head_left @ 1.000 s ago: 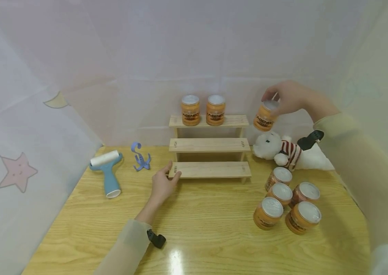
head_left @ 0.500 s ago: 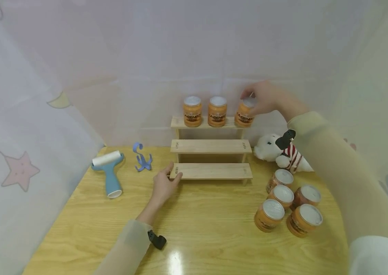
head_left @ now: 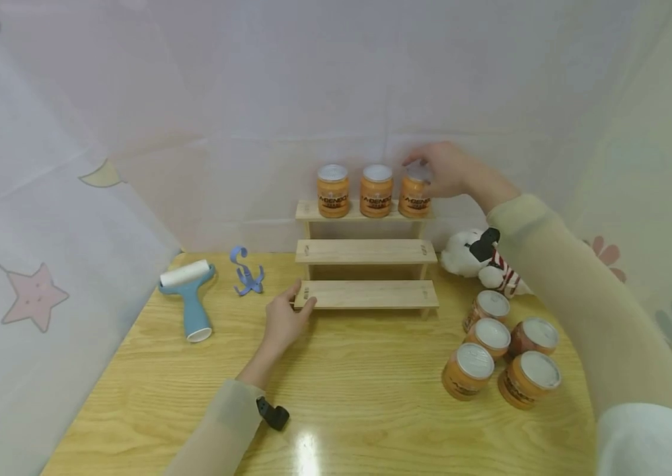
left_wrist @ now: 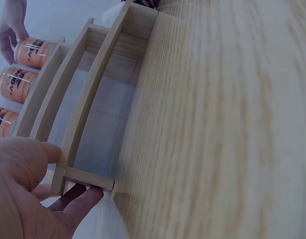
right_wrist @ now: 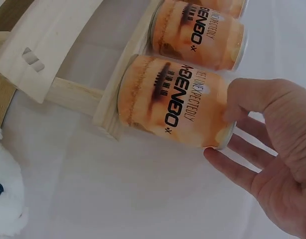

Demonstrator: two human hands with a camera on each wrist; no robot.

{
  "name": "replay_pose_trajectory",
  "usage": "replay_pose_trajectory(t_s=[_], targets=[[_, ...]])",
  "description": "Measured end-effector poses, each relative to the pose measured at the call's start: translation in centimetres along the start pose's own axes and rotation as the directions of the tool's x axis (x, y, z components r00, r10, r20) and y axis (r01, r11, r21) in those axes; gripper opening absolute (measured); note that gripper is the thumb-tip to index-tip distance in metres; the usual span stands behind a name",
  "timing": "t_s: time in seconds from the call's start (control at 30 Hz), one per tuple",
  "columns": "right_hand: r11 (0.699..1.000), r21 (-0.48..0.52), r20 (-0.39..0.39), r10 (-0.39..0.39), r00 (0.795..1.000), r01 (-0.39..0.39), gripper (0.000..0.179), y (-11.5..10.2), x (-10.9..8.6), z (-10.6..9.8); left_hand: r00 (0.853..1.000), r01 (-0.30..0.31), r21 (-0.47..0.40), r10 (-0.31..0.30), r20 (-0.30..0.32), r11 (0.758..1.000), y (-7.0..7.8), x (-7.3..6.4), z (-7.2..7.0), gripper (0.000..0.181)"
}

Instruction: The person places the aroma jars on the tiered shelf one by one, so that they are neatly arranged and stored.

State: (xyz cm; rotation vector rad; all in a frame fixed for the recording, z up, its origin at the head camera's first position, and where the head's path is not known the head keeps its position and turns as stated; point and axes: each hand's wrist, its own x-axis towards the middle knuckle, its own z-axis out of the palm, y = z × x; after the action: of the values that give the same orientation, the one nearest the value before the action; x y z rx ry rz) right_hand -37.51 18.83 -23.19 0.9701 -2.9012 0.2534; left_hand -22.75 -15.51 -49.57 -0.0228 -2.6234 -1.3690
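The right hand [head_left: 448, 170] has thumb and fingers curled about the rim of the third-in-line can, call it can 3 [head_left: 415, 197], which stands upright at the right end of the top shelf, close to that edge. A narrow gap parts it from the middle can [head_left: 376, 192], and a wider gap parts that from the left can [head_left: 332, 192]. Low on the left, the left hand [head_left: 284, 320] grips the bottom shelf's end, thumb above and fingers beneath, at the corner of the 3-step wooden rack [head_left: 365, 251]. Beyond the rack's right edge lies a white plush toy [head_left: 462, 254], with 5 more cans [head_left: 468, 378] bunched in front of it; bare tabletop [head_left: 365, 370] separates them from the rack. Leftward, there's space around a blue hook [head_left: 246, 274], then a roller [head_left: 194, 311] near the table's left edge.
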Motion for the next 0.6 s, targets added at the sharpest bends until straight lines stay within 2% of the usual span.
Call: replay_pose_trajectory(t_s=[0.13, 0.27, 0.37, 0.43, 0.6], targets=[[0.989, 0.123, -0.093, 0.089, 0.992, -0.077, 0.050, -0.2, -0.7, 0.4, 1.000, 0.019, -0.011, -0.019, 0.002, 1.000, 0.0, 0.0, -0.1, 0.066], [0.942, 0.288, -0.187, 0.228, 0.956, -0.169, 0.048, -0.2, -1.3, 1.6, 0.999, 0.035, -0.012, -0.035, -0.005, 0.999, -0.2, 0.0, -0.4, 0.067], [0.895, 0.385, -0.201, 0.319, 0.926, -0.224, 0.054, -0.1, -1.5, 2.8, 0.999, 0.044, -0.007, -0.044, -0.006, 0.999, -0.2, -0.1, -0.6, 0.067], [0.873, 0.422, -0.200, 0.352, 0.914, -0.244, 0.057, 0.0, -1.5, 3.5, 0.999, 0.044, -0.005, -0.044, -0.005, 0.999, -0.2, -0.1, -0.7, 0.067], [0.856, 0.448, -0.207, 0.381, 0.901, -0.259, 0.057, 0.2, -1.5, 4.5, 0.999, 0.035, 0.002, -0.035, -0.004, 0.999, 0.0, -0.3, -0.7, 0.066]])
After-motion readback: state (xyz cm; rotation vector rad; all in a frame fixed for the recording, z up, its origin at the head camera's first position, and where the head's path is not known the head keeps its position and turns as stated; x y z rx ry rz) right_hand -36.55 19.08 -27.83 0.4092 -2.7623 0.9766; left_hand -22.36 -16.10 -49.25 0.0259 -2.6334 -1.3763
